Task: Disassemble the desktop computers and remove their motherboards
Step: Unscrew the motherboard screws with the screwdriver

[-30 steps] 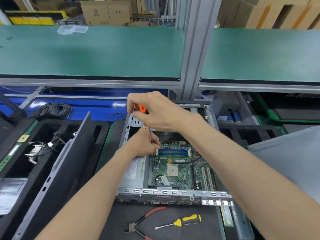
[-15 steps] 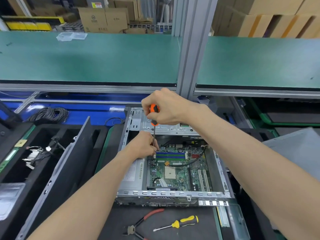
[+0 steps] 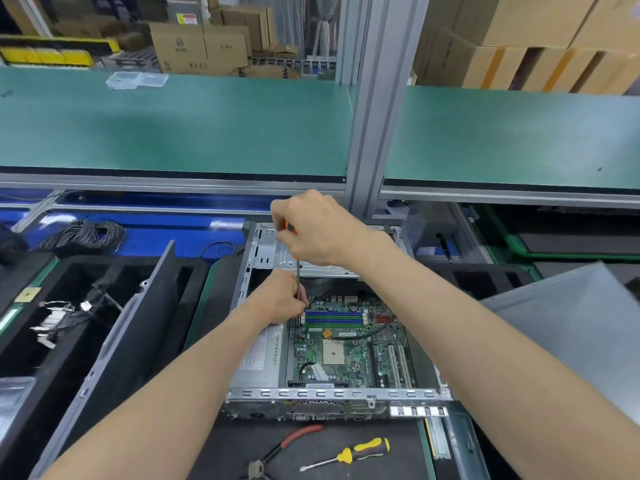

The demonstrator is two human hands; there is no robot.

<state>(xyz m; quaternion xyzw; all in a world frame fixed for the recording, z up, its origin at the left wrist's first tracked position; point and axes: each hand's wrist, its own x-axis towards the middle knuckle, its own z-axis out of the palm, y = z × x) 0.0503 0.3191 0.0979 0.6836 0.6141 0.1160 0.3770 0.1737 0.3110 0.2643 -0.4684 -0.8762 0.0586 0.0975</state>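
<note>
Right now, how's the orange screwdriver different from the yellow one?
The orange-handled screwdriver stands nearly upright over the motherboard, gripped by the right hand, its shaft steadied by the left hand; the yellow-handled screwdriver lies flat and untouched on the dark mat in front of the case, beside the pliers. The orange handle is mostly hidden; the yellow is fully visible. Both have slim metal shafts.

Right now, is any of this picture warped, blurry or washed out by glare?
Head view: wide-angle bend curves the green shelf edges; glare streaks the blue surface behind the computer case; the background cardboard boxes look soft; the motherboard is evenly lit and sharp.
</note>
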